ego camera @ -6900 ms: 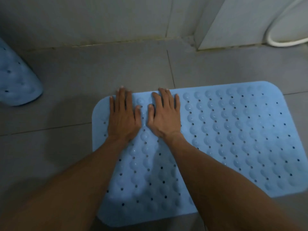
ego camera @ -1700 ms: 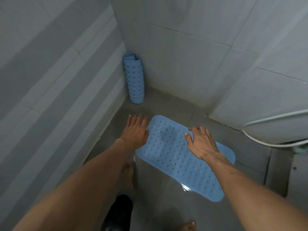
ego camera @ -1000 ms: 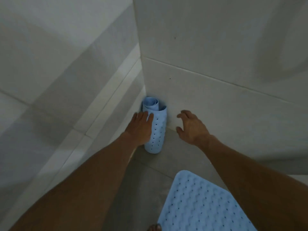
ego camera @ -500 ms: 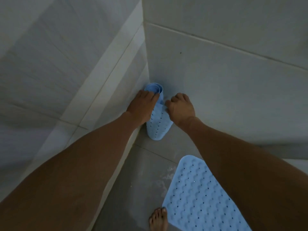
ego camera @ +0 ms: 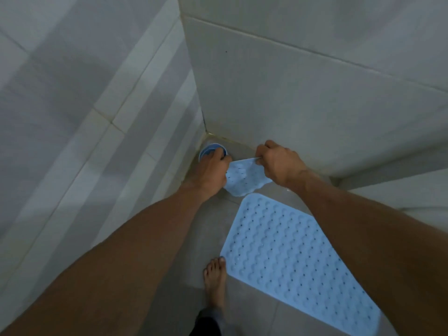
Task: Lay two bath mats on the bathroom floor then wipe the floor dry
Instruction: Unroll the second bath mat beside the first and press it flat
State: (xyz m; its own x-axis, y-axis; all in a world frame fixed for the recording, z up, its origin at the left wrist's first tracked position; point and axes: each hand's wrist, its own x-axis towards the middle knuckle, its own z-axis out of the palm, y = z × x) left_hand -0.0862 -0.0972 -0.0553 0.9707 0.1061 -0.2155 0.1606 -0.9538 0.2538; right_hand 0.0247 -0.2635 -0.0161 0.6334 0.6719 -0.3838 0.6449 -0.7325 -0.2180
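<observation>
Rolled bath mat: pale blue, perforated, standing in the corner where two tiled walls meet; partly unrolled. Left hand: grip curled over the top of the roll. Right hand: grip pinched on the loose upper edge, drawn out to the right. Flat bath mat: same blue, lying on the grey floor just below the roll. Bare foot: on the floor beside the flat mat's left edge.
</observation>
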